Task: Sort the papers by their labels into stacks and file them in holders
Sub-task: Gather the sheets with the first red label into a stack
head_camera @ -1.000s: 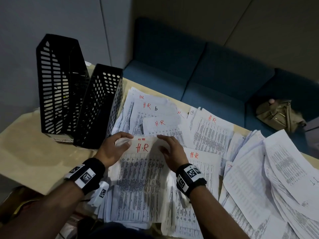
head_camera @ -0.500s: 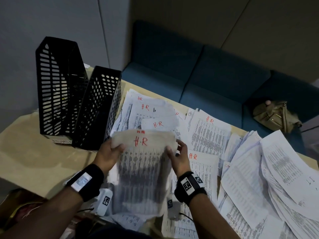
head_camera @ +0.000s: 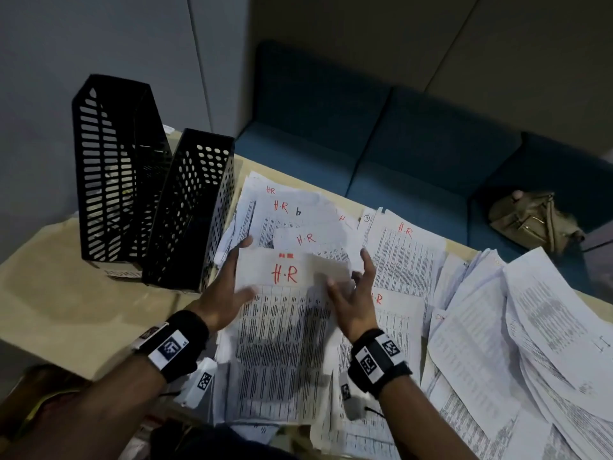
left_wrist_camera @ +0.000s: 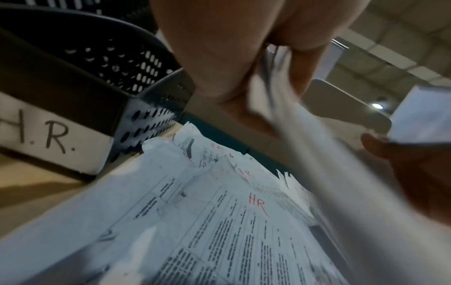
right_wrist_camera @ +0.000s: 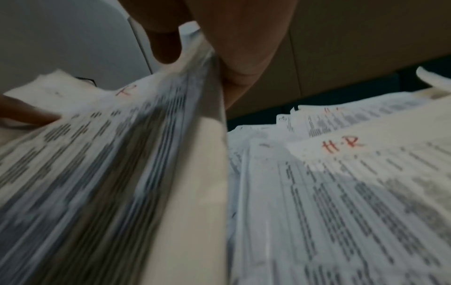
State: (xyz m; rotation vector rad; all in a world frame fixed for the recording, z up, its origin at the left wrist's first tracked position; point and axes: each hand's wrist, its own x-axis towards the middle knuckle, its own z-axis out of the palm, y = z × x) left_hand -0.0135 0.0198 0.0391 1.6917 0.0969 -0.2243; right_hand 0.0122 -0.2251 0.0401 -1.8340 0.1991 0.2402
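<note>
Change: a second ago both hands lay flat on the H.R sheaf as it rested on the pile; half a second ago they had lifted it by its sides; now it hangs between them, near and just right of the holders.
Meaning: gathering looks done for this batch; I judge squaring the edges or filing comes next.
Tall holder (head_camera: 109, 167): far left, black rigid plastic, slotted walls, slanted top edge.
Short holder (head_camera: 195, 207): touching the tall one's right side, black, round perforations; in the left wrist view a white label on it reads H.R.
Left hand (head_camera: 225, 293): fingers behind the sheaf's left edge, thumb across the front, pinching it.
H.R sheaf (head_camera: 285, 333): several thin, limp printed sheets, edges uneven, red handwritten mark on top; it sags and blurs in both wrist views.
Right hand (head_camera: 355, 303): thumb on the front of the right edge; the right wrist view shows fingers behind, gripping. Index finger stands straight and free.
Loose H.R papers (head_camera: 404, 260): flat, overlapping, on the beige table (head_camera: 66, 293).
Unsorted heap (head_camera: 530, 327): far right, fanned white sheets, no red marks visible.
</note>
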